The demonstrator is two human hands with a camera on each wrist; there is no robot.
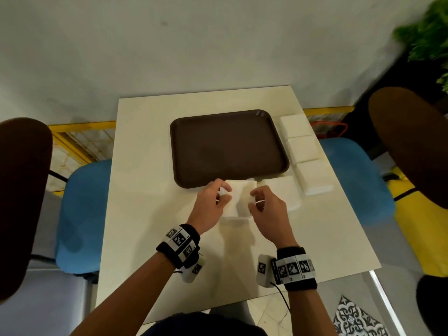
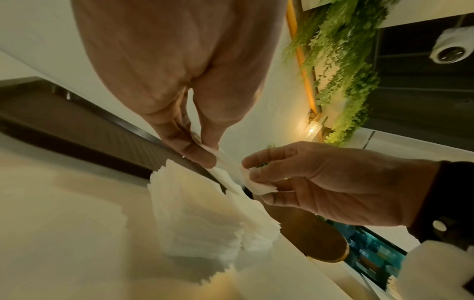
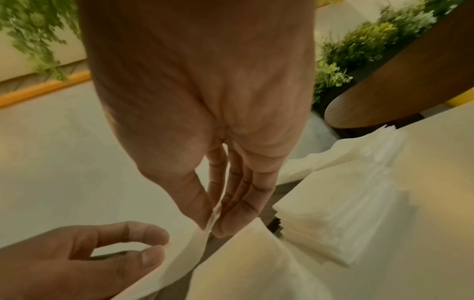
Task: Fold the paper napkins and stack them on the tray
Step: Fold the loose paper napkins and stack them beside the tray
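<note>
One white paper napkin [image 1: 238, 197] is lifted just above the table in front of the near edge of the brown tray [image 1: 228, 146], which holds nothing. My left hand [image 1: 224, 194] pinches the napkin's left edge between thumb and forefinger. My right hand [image 1: 253, 201] pinches its right edge. In the left wrist view the left hand [image 2: 212, 156] and the right hand [image 2: 252, 178] each nip a corner of the napkin [image 2: 259, 187]. The right wrist view shows my right hand [image 3: 211, 225] closed on the thin napkin [image 3: 184, 255] edge.
Several stacks of unfolded napkins [image 1: 304, 149] line the tray's right side, and one more stack [image 1: 281, 190] lies under my right hand. Blue chairs [image 1: 82, 214] stand on both sides of the white table [image 1: 145, 166]. Brown round tabletops flank the scene.
</note>
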